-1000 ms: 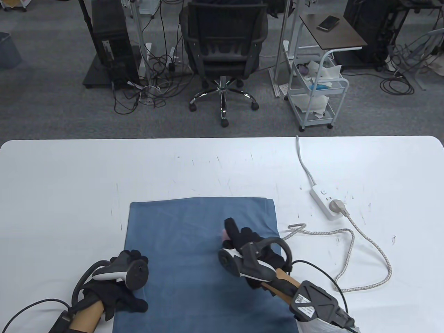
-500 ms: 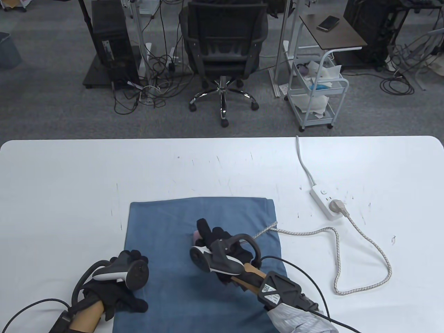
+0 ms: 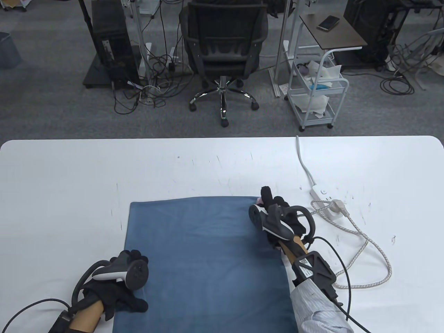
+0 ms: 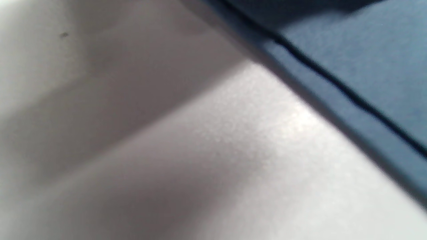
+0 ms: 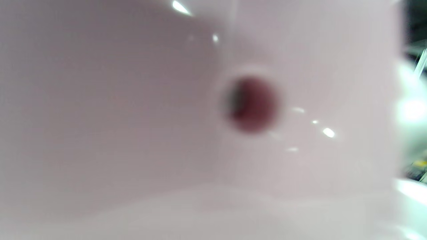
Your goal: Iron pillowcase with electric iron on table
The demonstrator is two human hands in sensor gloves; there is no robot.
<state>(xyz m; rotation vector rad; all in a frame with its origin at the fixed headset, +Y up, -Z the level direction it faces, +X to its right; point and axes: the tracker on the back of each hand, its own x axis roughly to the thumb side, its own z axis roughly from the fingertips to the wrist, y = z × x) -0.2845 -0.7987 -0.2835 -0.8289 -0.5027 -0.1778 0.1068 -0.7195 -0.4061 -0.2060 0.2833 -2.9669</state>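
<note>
A: Where is the pillowcase?

B: The blue pillowcase [image 3: 204,256] lies flat on the white table [image 3: 69,180], toward its near edge.

A: And the left hand?

B: The left hand [image 3: 116,296] rests on the pillowcase's near left edge, fingers lying flat on the cloth, pinching nothing.

A: The right one?

B: The right hand [image 3: 281,216] sits at the far right corner of the pillowcase, fingers curled round the pink iron [image 3: 259,200], which it almost wholly hides. The right wrist view shows only a blurred pink surface [image 5: 133,116] with a dark red spot.

A: The cord?

B: The braided cord [image 3: 360,249] loops over the table to the white power strip [image 3: 322,196], just beside that hand.
</note>
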